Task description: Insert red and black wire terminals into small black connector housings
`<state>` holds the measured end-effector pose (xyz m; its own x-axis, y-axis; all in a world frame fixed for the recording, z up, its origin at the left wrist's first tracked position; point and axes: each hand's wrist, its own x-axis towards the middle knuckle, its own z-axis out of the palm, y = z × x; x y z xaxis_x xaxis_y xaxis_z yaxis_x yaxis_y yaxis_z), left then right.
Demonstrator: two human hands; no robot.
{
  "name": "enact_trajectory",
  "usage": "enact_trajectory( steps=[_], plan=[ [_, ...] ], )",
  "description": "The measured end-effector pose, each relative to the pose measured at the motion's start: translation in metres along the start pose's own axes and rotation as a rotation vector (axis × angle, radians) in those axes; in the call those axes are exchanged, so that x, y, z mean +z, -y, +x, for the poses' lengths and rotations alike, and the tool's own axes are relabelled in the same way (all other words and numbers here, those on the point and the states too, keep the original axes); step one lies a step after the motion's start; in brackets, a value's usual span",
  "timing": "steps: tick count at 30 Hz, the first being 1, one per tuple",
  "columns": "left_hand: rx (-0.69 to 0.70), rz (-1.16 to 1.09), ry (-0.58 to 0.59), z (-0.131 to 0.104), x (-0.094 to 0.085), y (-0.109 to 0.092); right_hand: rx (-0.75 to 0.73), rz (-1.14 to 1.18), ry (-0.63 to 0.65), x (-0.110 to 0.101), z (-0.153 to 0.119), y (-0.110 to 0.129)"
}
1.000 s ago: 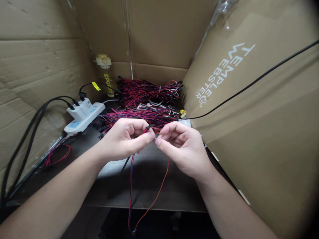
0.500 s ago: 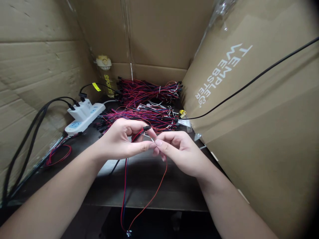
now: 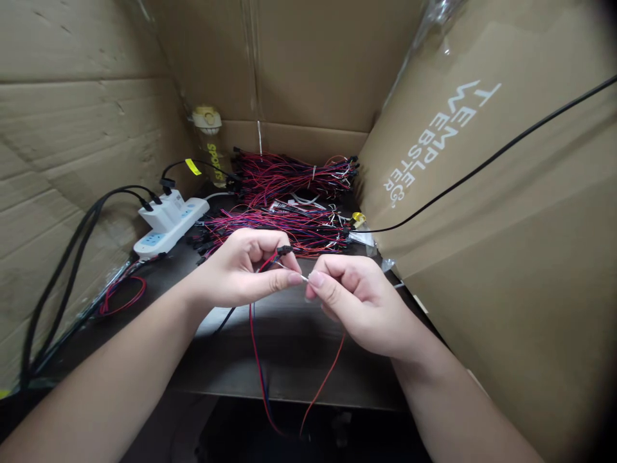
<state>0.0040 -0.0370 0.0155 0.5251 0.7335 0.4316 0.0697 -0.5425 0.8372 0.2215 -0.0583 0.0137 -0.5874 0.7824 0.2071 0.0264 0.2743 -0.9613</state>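
My left hand [image 3: 255, 270] is closed around red and dark wires, with a black connector [image 3: 285, 249] showing above its curled fingers. A thin white wire end [image 3: 304, 278] runs from my left thumb tip to the pinched fingertips of my right hand [image 3: 347, 296]. Below my right hand hangs an orange wire [image 3: 324, 382]. The red and blue wires [image 3: 260, 366] drop from beneath my left hand past the table's front edge; their lower end is dark and blurred.
Two bundles of red and dark wires [image 3: 294, 177] lie at the back. On the left are a white power strip [image 3: 173, 228], a bottle [image 3: 207, 122] and a red wire loop [image 3: 143, 289]. Cardboard walls [image 3: 434, 212] surround the table; a black cable [image 3: 463, 183] crosses the right one.
My right hand has moved slightly right, away from my left fingertips, with the white wire end now visible between them. The hanging wires have swung right.
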Motion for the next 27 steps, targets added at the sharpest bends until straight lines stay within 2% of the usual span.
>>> enact_trajectory(
  steps=[13, 18, 22, 27],
  plan=[
    [-0.009, -0.148, -0.019, -0.004, -0.004, 0.013, -0.098, -0.104, -0.054, 0.001, -0.004, 0.007],
    [-0.022, -0.12, -0.032, -0.004, -0.004, 0.008, -0.041, -0.067, -0.079, 0.001, -0.002, 0.007],
    [-0.039, -0.031, -0.02, -0.003, 0.002, 0.0, -0.004, -0.051, -0.097, 0.001, 0.001, 0.006],
    [-0.036, -0.002, -0.027, -0.002, 0.007, 0.0, 0.044, -0.088, -0.093, 0.001, 0.001, 0.004]
  ],
)
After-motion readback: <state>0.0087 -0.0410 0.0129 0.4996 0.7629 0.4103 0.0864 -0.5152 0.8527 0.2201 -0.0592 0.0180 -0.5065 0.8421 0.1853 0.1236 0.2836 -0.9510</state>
